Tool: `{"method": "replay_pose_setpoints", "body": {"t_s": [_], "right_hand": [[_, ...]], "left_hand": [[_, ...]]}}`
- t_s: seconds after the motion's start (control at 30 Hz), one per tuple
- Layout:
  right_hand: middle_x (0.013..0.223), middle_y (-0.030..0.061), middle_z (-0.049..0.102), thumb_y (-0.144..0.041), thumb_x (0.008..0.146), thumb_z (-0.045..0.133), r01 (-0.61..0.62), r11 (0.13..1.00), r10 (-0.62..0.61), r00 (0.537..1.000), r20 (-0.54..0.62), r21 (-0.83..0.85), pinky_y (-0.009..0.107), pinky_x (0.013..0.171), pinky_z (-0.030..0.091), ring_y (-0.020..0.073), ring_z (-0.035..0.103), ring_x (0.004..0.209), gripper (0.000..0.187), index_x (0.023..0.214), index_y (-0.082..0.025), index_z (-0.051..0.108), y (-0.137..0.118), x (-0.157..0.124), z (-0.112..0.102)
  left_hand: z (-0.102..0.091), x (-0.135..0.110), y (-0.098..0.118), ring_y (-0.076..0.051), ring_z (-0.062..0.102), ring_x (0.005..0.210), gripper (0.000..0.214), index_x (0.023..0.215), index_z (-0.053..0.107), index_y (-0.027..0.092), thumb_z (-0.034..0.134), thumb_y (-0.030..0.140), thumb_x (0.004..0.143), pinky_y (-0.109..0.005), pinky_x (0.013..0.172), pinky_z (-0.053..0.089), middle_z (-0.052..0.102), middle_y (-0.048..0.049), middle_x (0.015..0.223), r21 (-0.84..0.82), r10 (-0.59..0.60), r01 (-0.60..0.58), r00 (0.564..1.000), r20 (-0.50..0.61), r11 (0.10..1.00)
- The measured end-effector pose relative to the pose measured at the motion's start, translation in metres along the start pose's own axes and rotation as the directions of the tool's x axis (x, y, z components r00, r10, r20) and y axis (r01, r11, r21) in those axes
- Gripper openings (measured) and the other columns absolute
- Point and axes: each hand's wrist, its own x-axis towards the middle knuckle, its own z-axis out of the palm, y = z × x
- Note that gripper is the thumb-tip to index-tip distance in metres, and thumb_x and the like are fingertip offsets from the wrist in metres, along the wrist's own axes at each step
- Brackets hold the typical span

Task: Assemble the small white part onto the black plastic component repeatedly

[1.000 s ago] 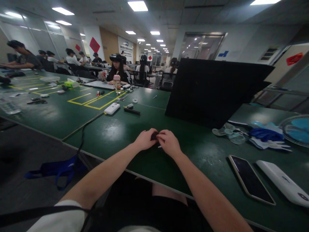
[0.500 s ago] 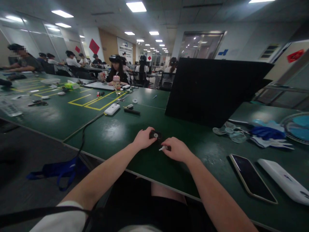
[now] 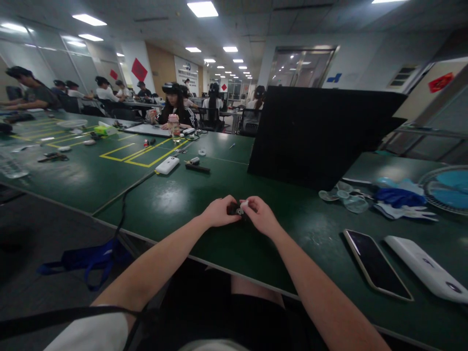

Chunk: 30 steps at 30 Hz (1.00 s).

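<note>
Just above the green table [image 3: 219, 258], my left hand [image 3: 220, 211] is closed around a small dark part [image 3: 232, 208] with a pale round piece [image 3: 240, 211] on its face. My right hand [image 3: 260, 214] pinches a small white piece [image 3: 244, 203] between thumb and fingertips. That white piece is held right at the edge of the dark part; whether they touch I cannot tell. My fingers cover much of both things, and their exact kind is too small to make out.
A large black panel [image 3: 314, 136] stands behind my right hand. On the right lie a phone [image 3: 376, 263], a white power bank [image 3: 426, 268] and gloves [image 3: 402, 202]. A black bar [image 3: 197, 168] and another white power bank [image 3: 167, 165] lie ahead. A person [image 3: 177, 107] sits across the table.
My right hand has moved up and left, bringing the white piece from below the dark part to its edge. The dark part has turned in my left hand.
</note>
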Motion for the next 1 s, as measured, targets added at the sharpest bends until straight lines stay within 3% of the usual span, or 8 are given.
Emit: {"method": "replay_pose_setpoints", "body": {"t_s": [0.2, 0.43, 0.57, 0.8, 1.0], "right_hand": [[0.115, 0.0043, 0.071, -0.040, 0.093, 0.059, 0.037, 0.980, -0.037, 0.999, 0.005, -0.195, 0.040, 0.088, 0.054, 0.0212, 0.067, 0.103, 0.025, 0.112, -0.026, 0.064, -0.008, -0.006, -0.011], [0.105, 0.0028, 0.071, -0.043, 0.091, 0.060, 0.068, 0.945, -0.071, 0.997, 0.002, -0.319, 0.038, 0.081, 0.053, 0.0205, 0.066, 0.092, 0.024, 0.105, -0.026, 0.069, -0.013, -0.008, -0.021], [0.105, 0.0032, 0.072, -0.044, 0.091, 0.060, 0.055, 0.948, -0.055, 0.998, 0.007, -0.313, 0.040, 0.082, 0.053, 0.0207, 0.066, 0.092, 0.027, 0.108, -0.025, 0.069, -0.011, -0.007, -0.019], [0.120, 0.0053, 0.070, -0.041, 0.093, 0.059, 0.046, 0.986, -0.050, 0.999, -0.018, -0.161, 0.042, 0.090, 0.053, 0.0211, 0.066, 0.105, 0.027, 0.112, -0.025, 0.066, -0.005, -0.007, -0.014], [0.113, 0.0041, 0.071, -0.042, 0.092, 0.058, 0.057, 0.963, -0.050, 0.998, 0.033, -0.265, 0.040, 0.080, 0.055, 0.0202, 0.067, 0.091, 0.028, 0.114, -0.027, 0.067, -0.007, -0.008, -0.014]], "left_hand": [[-0.004, -0.001, 0.002, -0.021, 0.070, 0.086, 0.044, 0.110, 0.058, 0.024, 0.072, 0.049, 0.076, -0.031, 0.074, 0.052, 0.073, -0.0026, 0.096, -0.012, -0.035, 0.035, 0.999, 0.026, 0.999], [-0.003, 0.000, 0.001, -0.021, 0.070, 0.085, 0.044, 0.110, 0.058, 0.024, 0.073, 0.048, 0.076, -0.032, 0.075, 0.053, 0.074, -0.0024, 0.097, -0.033, -0.045, 0.046, 0.998, 0.032, 0.998], [-0.002, 0.000, -0.001, -0.020, 0.070, 0.086, 0.045, 0.111, 0.057, 0.024, 0.073, 0.048, 0.076, -0.032, 0.076, 0.053, 0.073, -0.0027, 0.098, -0.044, -0.035, 0.036, 0.999, 0.026, 0.998], [-0.005, -0.001, 0.002, -0.021, 0.070, 0.086, 0.045, 0.110, 0.057, 0.024, 0.073, 0.048, 0.075, -0.033, 0.076, 0.053, 0.073, -0.0027, 0.097, -0.044, -0.071, 0.073, 0.996, 0.047, 0.996], [-0.006, -0.001, 0.002, -0.021, 0.070, 0.084, 0.045, 0.110, 0.056, 0.024, 0.073, 0.049, 0.076, -0.032, 0.073, 0.052, 0.073, -0.0024, 0.097, -0.054, -0.059, 0.062, 0.997, 0.055, 0.997]]}}
